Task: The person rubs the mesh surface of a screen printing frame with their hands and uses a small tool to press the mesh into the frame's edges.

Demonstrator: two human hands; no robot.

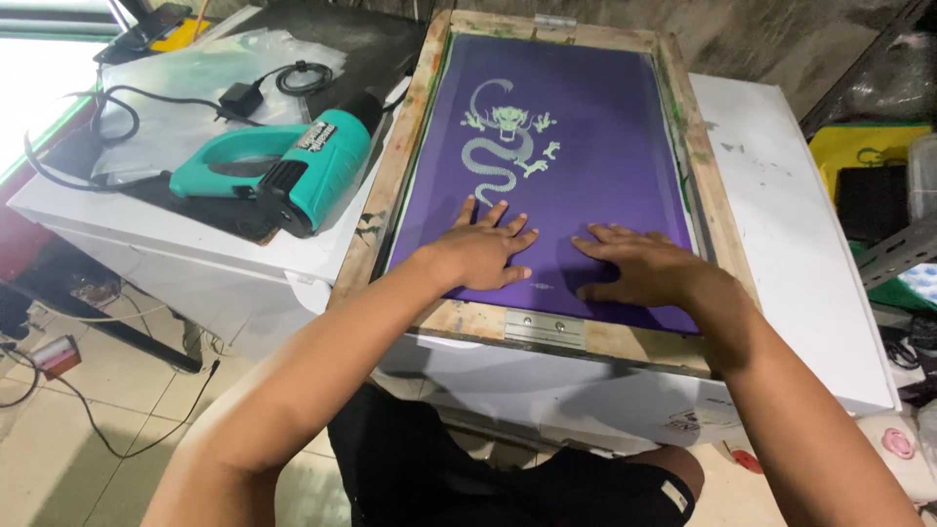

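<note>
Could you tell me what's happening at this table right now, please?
A person presses both palms flat on the purple mesh of a wooden screen-printing frame, left hand and right hand side by side just below a pale dragon design. A teal heat gun lies unused to the left.

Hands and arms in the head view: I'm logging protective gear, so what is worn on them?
Nothing: the left hand and right hand are bare, without gloves, rings or watch. Both forearms are uncovered, no sleeves in view.
</note>
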